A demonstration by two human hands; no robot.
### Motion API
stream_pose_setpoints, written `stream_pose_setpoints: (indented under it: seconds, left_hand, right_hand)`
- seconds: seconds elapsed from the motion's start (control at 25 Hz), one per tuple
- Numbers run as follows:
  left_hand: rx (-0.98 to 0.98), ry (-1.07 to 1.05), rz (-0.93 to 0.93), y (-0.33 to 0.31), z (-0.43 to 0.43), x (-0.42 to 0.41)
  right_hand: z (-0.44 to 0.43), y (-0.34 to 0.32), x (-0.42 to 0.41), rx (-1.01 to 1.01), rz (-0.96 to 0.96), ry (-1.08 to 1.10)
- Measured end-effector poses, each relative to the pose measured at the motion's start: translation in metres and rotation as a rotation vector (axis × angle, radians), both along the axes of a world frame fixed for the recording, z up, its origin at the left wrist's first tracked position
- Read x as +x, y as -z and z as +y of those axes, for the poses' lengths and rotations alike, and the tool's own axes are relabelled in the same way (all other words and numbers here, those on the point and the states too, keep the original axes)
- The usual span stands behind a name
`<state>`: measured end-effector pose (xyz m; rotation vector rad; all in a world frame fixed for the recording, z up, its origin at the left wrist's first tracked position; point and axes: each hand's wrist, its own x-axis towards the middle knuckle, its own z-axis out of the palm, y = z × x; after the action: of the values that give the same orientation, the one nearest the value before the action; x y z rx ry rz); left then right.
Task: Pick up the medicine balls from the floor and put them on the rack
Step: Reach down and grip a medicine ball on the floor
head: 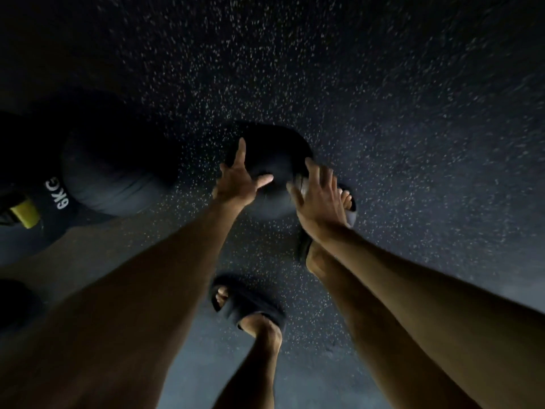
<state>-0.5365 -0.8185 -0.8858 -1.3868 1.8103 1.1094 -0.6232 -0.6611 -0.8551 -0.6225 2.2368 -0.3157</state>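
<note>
dark rubber flooring point(383, 113) flecked with pale specks fills the whole view, dimly lit and a little blurred toward the edges. a small dark medicine ball point(274, 149) sits on the floor near the middle, just ahead of the person's feet.

both bare arms reach down toward it. the left hand point(239, 181) is spread wide, fingers straight and fanned, thumb pointing in across the near face of the ball. the right hand point(317, 199) is also spread, fingers straight and apart, at the ball's right side. the two hands flank the ball with palms turned toward it. whether either palm actually touches the surface cannot be told in this light. neither hand has its fingers curled around anything.

to the left, well apart from the small ball, lies a larger ball point(118, 178), dark and rounded, also on the floor. beside it a white "6kg" marking point(57, 192) shows on dark material, with a yellow patch point(25, 214) just left of it at the frame edge.

the person's feet wear dark open-toed sandals: the left sandal point(250, 305) below centre, the right sandal point(351, 215) partly hidden behind the right hand, close beside the small ball. another dark rounded shape point(14, 305) sits at the lower left edge, too dim to identify.
</note>
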Motion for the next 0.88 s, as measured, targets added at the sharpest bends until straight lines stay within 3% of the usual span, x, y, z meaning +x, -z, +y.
stream_pose_setpoints:
  seconds: [0.08, 0.2, 0.32, 0.44, 0.52, 0.64, 0.8, 0.88]
  left_hand:
    - [-0.019, -0.065, -0.032, 0.003, -0.022, -0.035]
    - [-0.099, -0.132, -0.068, 0.002, -0.026, -0.072]
    - [-0.226, -0.201, 0.154, 0.001, -0.023, -0.081]
    - [-0.278, -0.049, 0.291, -0.006, -0.016, -0.064]
    - [-0.266, 0.130, 0.241, -0.010, -0.008, -0.055]
    - [-0.264, 0.125, 0.149, -0.007, -0.018, -0.075]
    - [-0.267, 0.080, 0.029, 0.005, -0.077, -0.136]
    - [-0.205, 0.051, -0.004, 0.008, -0.112, -0.163]
  right_hand:
    - [0.013, -0.003, 0.009, 0.023, -0.037, -0.114]
    - [-0.007, 0.013, -0.002, 0.069, -0.080, -0.058]
    - [-0.049, 0.024, -0.036, 0.084, -0.121, 0.084]
    - [-0.085, 0.031, -0.083, 0.122, -0.155, 0.158]
    - [-0.112, 0.034, -0.112, 0.182, -0.188, 0.165]
    - [-0.154, 0.036, -0.151, 0.247, -0.253, 0.151]
    - [-0.170, 0.045, -0.184, 0.041, -0.175, 0.260]
    - [-0.153, 0.043, -0.175, -0.114, -0.062, 0.157]
